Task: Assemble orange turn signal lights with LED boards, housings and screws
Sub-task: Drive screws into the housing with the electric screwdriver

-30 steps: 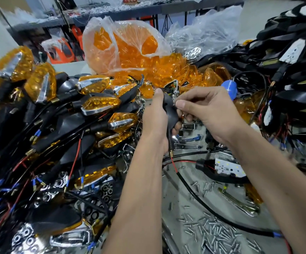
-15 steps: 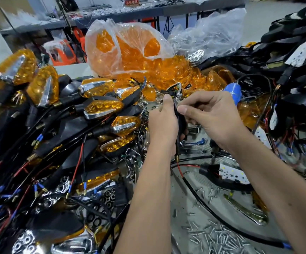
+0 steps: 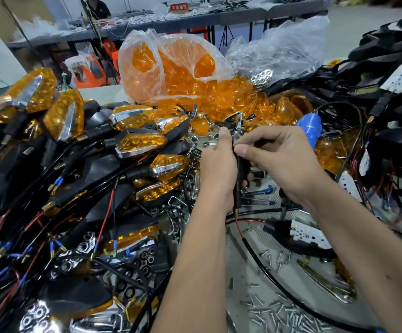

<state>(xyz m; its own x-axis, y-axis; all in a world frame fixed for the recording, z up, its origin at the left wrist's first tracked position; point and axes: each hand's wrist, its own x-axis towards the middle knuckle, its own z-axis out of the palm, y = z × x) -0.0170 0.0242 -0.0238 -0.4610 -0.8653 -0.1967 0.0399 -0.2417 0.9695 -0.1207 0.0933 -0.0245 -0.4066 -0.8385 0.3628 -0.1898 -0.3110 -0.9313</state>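
Note:
My left hand (image 3: 218, 164) grips a black turn signal housing (image 3: 241, 175) upright at mid-table; its stalk and red-and-black wire (image 3: 239, 230) hang down from it. My right hand (image 3: 279, 159) pinches at the top of the housing, thumb and forefinger pressed against its upper edge beside a chrome piece (image 3: 234, 120). What the fingers pinch is hidden. Loose screws (image 3: 276, 313) lie scattered on the metal tabletop below. A housing with a white LED board (image 3: 308, 233) lies to the right of the wire.
Finished orange lights (image 3: 139, 144) with wires are heaped at left. A plastic bag of orange lenses (image 3: 171, 68) stands behind the hands. Black housings with boards (image 3: 392, 75) pile up at right. A blue-handled tool (image 3: 310, 127) stands behind my right hand.
Both hands, still holding the housing, appear further right and lower in view as the camera tilts up. The grips look the same.

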